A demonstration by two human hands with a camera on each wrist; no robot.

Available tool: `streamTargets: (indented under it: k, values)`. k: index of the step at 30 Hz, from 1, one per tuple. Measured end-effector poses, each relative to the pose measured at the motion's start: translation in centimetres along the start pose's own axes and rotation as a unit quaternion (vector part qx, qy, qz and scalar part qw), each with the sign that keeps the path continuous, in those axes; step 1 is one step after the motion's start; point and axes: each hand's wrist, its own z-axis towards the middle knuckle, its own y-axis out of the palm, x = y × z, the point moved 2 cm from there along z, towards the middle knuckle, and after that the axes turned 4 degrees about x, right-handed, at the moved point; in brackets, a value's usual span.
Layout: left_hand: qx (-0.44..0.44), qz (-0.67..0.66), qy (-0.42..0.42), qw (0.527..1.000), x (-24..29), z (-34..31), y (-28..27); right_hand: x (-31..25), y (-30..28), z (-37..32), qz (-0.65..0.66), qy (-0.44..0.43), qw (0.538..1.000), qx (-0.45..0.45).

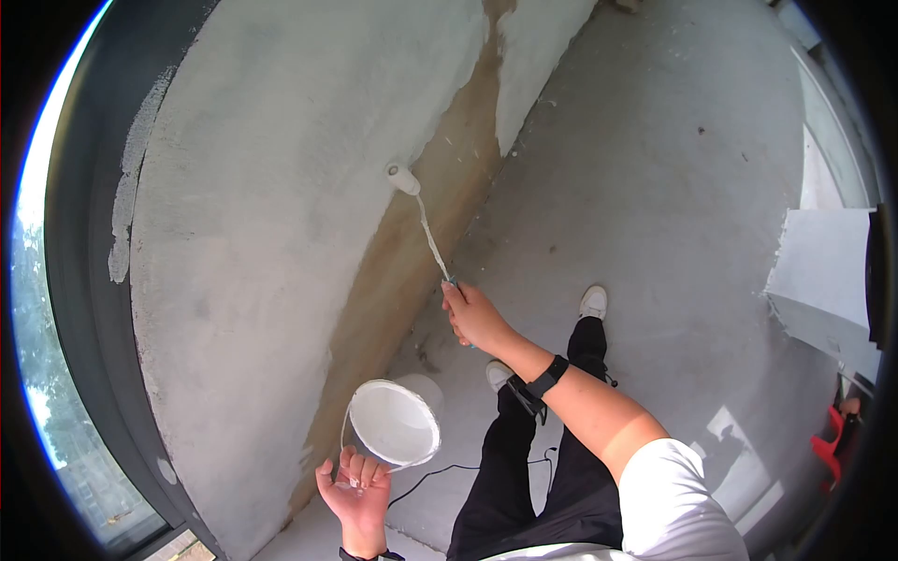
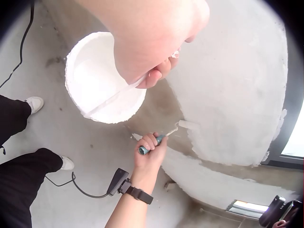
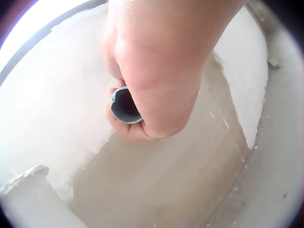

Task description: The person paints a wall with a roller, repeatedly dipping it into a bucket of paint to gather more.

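Window frame (image 1: 94, 234) at far left has pale smears along its edge; a stroke run too wide could add more. The left hand (image 1: 360, 491) has its fingers curled round the bucket handle (image 2: 114, 98); should that wrist tip, whatever the white bucket (image 1: 427, 391) contains could slop out, though its level is unclear. The roller (image 1: 402, 179) sits at the border of pale wall (image 1: 253, 187) and brown strip (image 1: 374, 280); an overloaded sleeve could drip. The right hand (image 1: 479, 318) grips its handle; a turning wrist could skew the stroke.

For room, the strip narrows toward the bottom left and ends along the floor (image 1: 645, 187). A black cord (image 1: 426, 477) near the legs could snag a step; wide floor opens rightward, up to a pale block (image 1: 823, 271).
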Motion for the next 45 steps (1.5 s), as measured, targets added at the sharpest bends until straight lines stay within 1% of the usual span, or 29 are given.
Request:
streamTargets:
  k: [1,2,4,5,7,8,9,11,12,14,17,18,20,21,23,24,25,28,31,32,33,35,36,38,39,41,42,43,45]
  values:
    - [-0.005,0.009,0.001,1.0,0.0,0.0,0.1,0.3,0.7,-1.0,0.003,0.014,1.0,-0.017]
    - [-0.007,0.01,-0.001,1.0,0.3,0.1,0.2,0.2,0.6,-1.3,0.003,0.013,1.0,-0.014]
    - [-0.013,0.01,-0.007,1.0,0.4,0.3,0.4,-0.5,0.0,-2.7,0.058,0.057,0.994,-0.07]
    - [-0.013,0.01,-0.009,1.0,0.5,0.3,0.4,-1.2,-0.6,-3.0,0.058,0.058,0.994,-0.068]
    - [-0.013,0.012,-0.013,1.0,0.5,0.4,0.6,-2.8,-2.2,-3.0,0.097,0.046,0.993,-0.04]
    - [-0.012,0.011,-0.014,1.0,0.5,0.5,0.7,-2.9,-2.7,-2.9,0.142,0.044,0.988,-0.039]
    - [-0.009,0.011,-0.015,1.0,0.5,0.6,0.8,-3.4,-3.0,-3.1,0.141,0.045,0.988,-0.038]
    - [-0.005,0.01,-0.018,1.0,0.5,0.8,0.9,-4.2,-3.2,-3.7,0.254,0.096,0.961,-0.046]
    - [-0.004,0.013,-0.017,1.0,0.4,0.9,1.0,-4.4,-3.3,-4.0,0.255,0.096,0.961,-0.045]
    - [-0.003,0.017,-0.016,1.0,0.6,1.1,1.1,-4.7,-3.0,-4.5,0.231,0.123,0.961,-0.091]
    - [-0.01,0.023,-0.019,1.0,0.5,1.1,1.2,-5.7,-1.9,-4.9,0.208,0.123,0.964,-0.114]
    - [-0.01,0.021,-0.019,1.0,0.5,1.1,1.4,-6.0,-1.7,-4.5,0.209,0.123,0.963,-0.113]
    - [-0.008,0.022,-0.019,1.0,0.3,1.1,1.7,-6.9,-1.8,-3.1,0.257,0.145,0.95,-0.101]
    - [-0.007,0.024,-0.019,1.0,0.3,1.1,1.8,-7.4,-2.3,-2.1,0.259,0.145,0.95,-0.101]
    - [-0.006,0.027,-0.019,0.999,0.3,1.1,1.7,-7.9,-3.2,-0.2,0.271,0.14,0.95,-0.071]
    - [-0.011,0.027,-0.019,0.999,0.2,1.1,1.6,-7.7,-3.1,0.0,0.241,0.129,0.96,-0.056]
    - [-0.015,0.027,-0.02,0.999,0.1,1.2,1.7,-7.8,-2.5,-0.6,0.242,0.129,0.96,-0.056]
    - [-0.012,0.025,-0.021,0.999,-0.2,1.4,1.4,-6.5,-0.6,-3.6,0.182,0.168,0.965,-0.081]
    - [-0.012,0.024,-0.026,0.999,-0.6,1.3,1.7,-7.5,-1.1,-3.8,0.218,0.179,0.954,-0.103]
    - [-0.01,0.025,-0.026,0.999,-0.8,1.3,1.7,-7.5,-2.1,-2.7,0.243,0.161,0.95,-0.11]
    - [-0.011,0.021,-0.029,0.999,-0.9,1.2,1.7,-7.8,-3.1,-1.8,0.252,0.152,0.951,-0.098]
    - [-0.011,0.017,-0.032,0.999,-1.3,1.0,2.0,-6.8,-4.7,0.0,0.18,0.088,0.978,-0.063]
    - [-0.001,0.028,-0.024,0.999,-1.6,0.8,2.4,-5.9,-4.9,0.2,0.18,0.088,0.978,-0.064]
    - [0.011,0.039,-0.014,0.999,-1.6,0.5,2.6,-3.7,-4.4,-0.6,0.085,0.051,0.992,-0.075]
    - [0.007,0.036,-0.015,0.999,-1.7,0.5,2.6,-2.7,-4.3,-1.1,0.086,0.052,0.992,-0.076]
    - [0.004,0.033,-0.016,0.999,-2.1,0.4,2.7,-1.5,-4.4,-1.7,-0.015,0.018,0.996,-0.083]
    - [0.006,0.032,-0.02,0.999,-2.2,0.4,2.8,-1.2,-5.0,-1.1,-0.029,0.011,0.997,-0.064]
    - [0.009,0.032,-0.023,0.999,-2.2,0.4,2.9,-2.0,-5.5,-0.7,-0.029,0.011,0.997,-0.066]
    - [0.011,0.035,-0.02,0.999,-2.6,0.5,3.2,-4.3,-7.1,1.2,-0.02,-0.038,0.999,-0.02]
